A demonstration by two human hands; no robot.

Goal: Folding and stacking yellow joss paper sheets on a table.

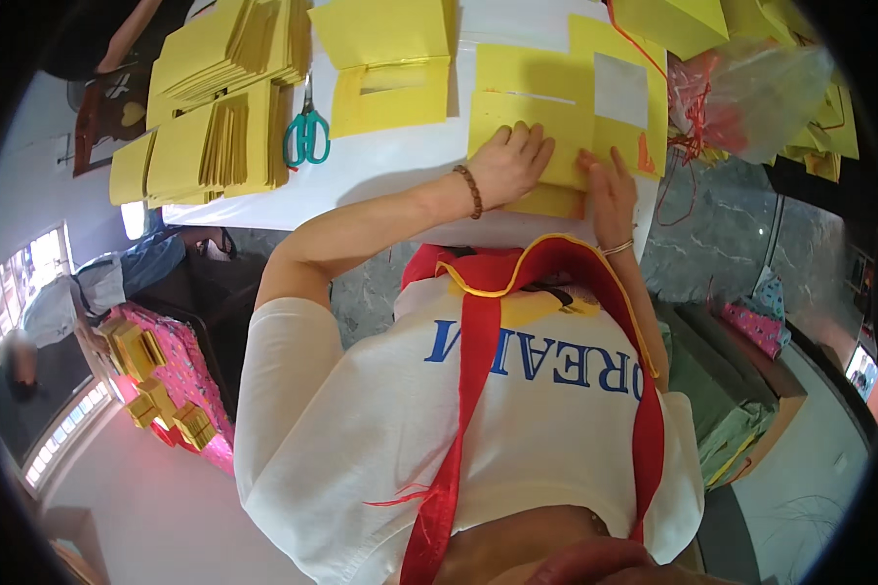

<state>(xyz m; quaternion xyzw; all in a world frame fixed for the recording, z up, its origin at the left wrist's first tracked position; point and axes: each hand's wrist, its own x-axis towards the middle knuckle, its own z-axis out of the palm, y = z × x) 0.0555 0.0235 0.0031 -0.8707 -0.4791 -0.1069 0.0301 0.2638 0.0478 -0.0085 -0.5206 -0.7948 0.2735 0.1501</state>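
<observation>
Setting: indoor room, grey marbled floor (722, 219), white-covered worktop (385, 156).

Left hand (519, 164): fingers close together, lightly bent, laid on the front panel of a yellow card folder (571, 122). Brown bead bracelet (470, 190) at the wrist.

Right hand (610, 190): fingers slightly parted, at the folder's right edge; cannot tell whether they pinch it.

Yellow card folder: on the worktop beneath the hands, its lower edge near the worktop's front edge; white surface shows to its left. A narrow pale slit crosses it above the left hand.

Adjoining, right: yellow sheet with a pale rectangular panel (621, 90) and a small orange patch.

Left, apart from the hands: one opened yellow folder (390, 102); then scissors (307, 136) with teal handles, blades pointing away from the wearer, just beside folded yellow card stacks (234, 146) at the worktop's left end.

Right end: clear plastic bag (761, 97), red cord (691, 136) hanging past the edge.

Wearer: red apron (556, 249), yellow trim; white shirt (537, 390) with large blue capitals, inverted in this view.
</observation>
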